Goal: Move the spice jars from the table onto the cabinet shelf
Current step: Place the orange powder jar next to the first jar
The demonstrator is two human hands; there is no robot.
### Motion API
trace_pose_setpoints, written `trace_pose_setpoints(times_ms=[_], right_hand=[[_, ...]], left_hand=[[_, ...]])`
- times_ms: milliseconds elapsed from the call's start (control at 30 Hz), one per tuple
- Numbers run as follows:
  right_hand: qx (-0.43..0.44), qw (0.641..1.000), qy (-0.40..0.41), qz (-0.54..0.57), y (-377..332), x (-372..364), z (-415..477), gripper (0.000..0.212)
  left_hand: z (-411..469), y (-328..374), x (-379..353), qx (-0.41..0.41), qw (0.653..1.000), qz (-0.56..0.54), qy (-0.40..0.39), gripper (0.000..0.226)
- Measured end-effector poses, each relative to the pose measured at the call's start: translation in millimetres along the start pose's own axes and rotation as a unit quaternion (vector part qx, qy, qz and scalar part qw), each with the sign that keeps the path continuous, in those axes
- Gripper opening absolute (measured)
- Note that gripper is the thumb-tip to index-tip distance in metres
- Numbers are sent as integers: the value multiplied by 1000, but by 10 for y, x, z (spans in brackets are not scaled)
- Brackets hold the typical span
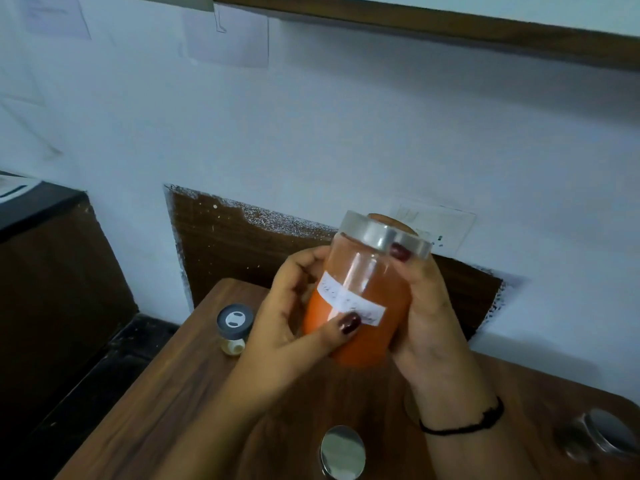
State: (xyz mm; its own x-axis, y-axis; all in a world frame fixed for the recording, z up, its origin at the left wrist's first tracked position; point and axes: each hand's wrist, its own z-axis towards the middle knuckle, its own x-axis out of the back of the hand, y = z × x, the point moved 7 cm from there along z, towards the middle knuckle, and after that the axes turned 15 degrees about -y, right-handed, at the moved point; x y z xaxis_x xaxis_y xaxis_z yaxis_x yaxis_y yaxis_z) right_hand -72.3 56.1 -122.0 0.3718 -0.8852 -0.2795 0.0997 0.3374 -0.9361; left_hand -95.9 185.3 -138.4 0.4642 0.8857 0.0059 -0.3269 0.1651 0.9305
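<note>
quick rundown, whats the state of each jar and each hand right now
orange spice jar: lifted off the table, tilted, metal lid on, held by both hands
left hand: gripping the jar's side
right hand: gripping the other side, thumb near the lid
small dark-capped jar: upright on the table, capped
near metal-lidded jar: on the table, lid on
right-edge metal-lidded jar: on the table, blurred
</note>
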Motion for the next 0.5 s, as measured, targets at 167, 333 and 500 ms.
trace_pose_setpoints(times_ms=[167, 333, 500], right_hand=[[-11, 1000, 7, 19, -37, -36, -30, 110], [24, 998, -9, -62, -189, -71, -43, 89], [17, 996, -17, -90, -197, -111, -91, 85]], left_hand=[[-9, -16, -111, 5, 998, -38, -47, 85], [-31, 100, -91, -42, 999, 2, 27, 77], [-26, 273, -30, -76, 995, 33, 57, 72]])
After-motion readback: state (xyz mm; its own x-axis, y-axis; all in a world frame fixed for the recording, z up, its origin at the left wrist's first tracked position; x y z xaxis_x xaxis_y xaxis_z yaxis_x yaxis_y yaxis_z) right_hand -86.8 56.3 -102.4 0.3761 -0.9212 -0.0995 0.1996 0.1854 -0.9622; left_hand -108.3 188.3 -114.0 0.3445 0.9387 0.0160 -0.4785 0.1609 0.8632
